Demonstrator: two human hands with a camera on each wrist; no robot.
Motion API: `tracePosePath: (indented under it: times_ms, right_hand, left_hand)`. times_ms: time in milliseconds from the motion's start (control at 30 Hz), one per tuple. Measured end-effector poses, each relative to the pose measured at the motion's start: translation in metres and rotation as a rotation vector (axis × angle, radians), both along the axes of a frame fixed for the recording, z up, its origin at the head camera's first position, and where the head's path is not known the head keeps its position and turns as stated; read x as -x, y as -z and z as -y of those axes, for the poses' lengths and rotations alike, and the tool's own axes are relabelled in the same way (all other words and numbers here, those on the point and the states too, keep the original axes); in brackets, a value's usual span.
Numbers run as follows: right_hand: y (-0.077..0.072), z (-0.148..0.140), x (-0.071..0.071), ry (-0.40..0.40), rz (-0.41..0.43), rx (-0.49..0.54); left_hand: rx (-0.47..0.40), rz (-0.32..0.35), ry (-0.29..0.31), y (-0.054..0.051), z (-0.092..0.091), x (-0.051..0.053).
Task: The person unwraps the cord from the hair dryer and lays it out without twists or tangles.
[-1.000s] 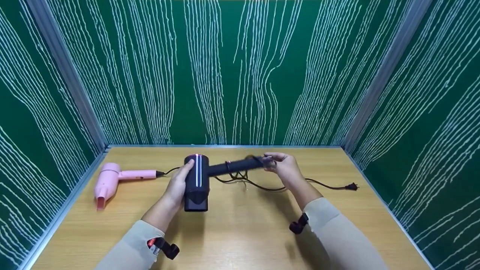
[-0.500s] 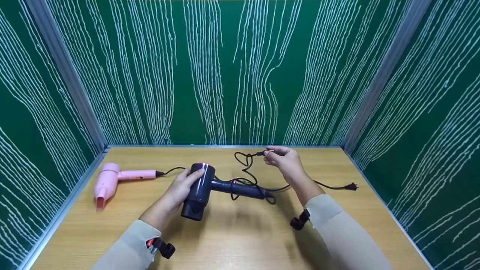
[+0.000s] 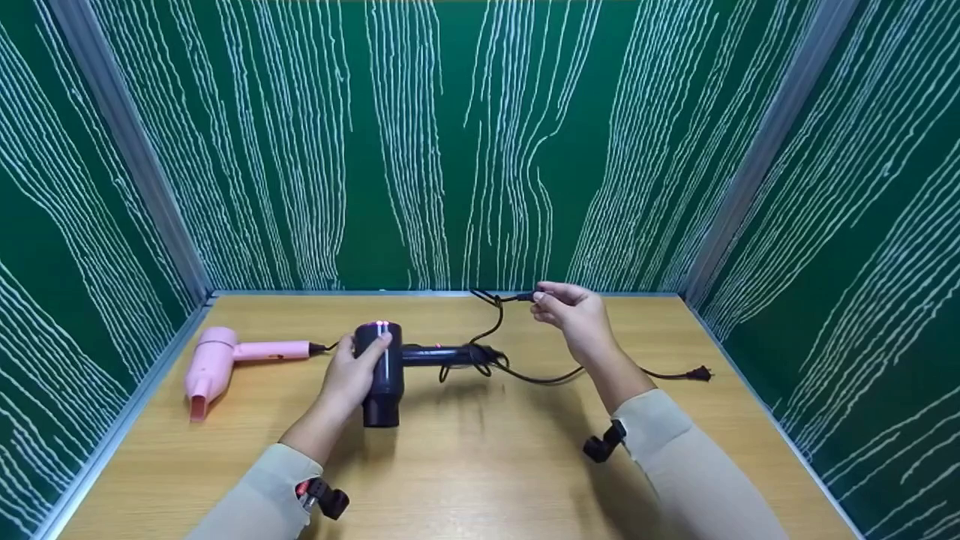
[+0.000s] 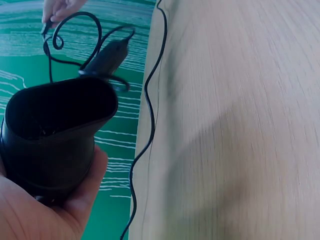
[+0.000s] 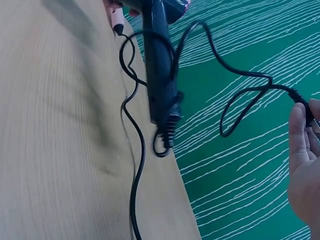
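Note:
My left hand (image 3: pixel 346 384) grips the barrel of a black hair dryer (image 3: pixel 387 379), which is raised over the table with its handle pointing right. In the left wrist view its wide nozzle (image 4: pixel 50 170) faces the camera. Between thumb and fingertips, my right hand (image 3: pixel 585 324) pinches the plug (image 5: pixel 307 114) of the black dryer's cord (image 5: pixel 240 72). That cord hangs in loose loops, some of them around the handle (image 5: pixel 159 65). At the far left, a pink hair dryer (image 3: pixel 214 360) lies on the table.
The pink dryer's cord (image 3: pixel 551 381) runs behind the black dryer to a plug (image 3: pixel 700 373) on the right of the wooden table (image 3: pixel 480 465). Green walls with white wavy lines (image 3: pixel 510 150) stand at the back and both sides.
The black dryer's handle has swung down, then back up to nearly level, and its barrel has shifted slightly left. My right hand has drawn the plug up and away, stretching cord loops off the handle.

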State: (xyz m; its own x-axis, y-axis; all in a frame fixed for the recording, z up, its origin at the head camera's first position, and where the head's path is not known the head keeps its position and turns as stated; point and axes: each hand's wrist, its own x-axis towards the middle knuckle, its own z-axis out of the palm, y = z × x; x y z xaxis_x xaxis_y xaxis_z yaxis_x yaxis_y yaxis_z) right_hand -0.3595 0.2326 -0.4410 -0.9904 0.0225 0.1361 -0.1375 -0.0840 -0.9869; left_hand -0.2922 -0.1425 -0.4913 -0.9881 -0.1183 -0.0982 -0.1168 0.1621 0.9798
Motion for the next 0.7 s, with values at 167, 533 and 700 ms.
tracePosePath:
  times_ms: [167, 533, 700]
  right_hand:
    - [-0.004, 0.000, -0.005, 0.002, -0.011, -0.013]
    - [-0.005, 0.000, -0.010, -0.004, -0.026, -0.005]
    - [-0.004, -0.002, -0.012, -0.004, -0.035, 0.010]
  left_hand:
    - [-0.043, 0.021, -0.058, 0.002, 0.005, 0.003]
    - [-0.114, 0.048, -0.151, 0.003, 0.011, 0.008]
    - [-0.183, -0.033, -0.205, 0.004, 0.009, 0.011]
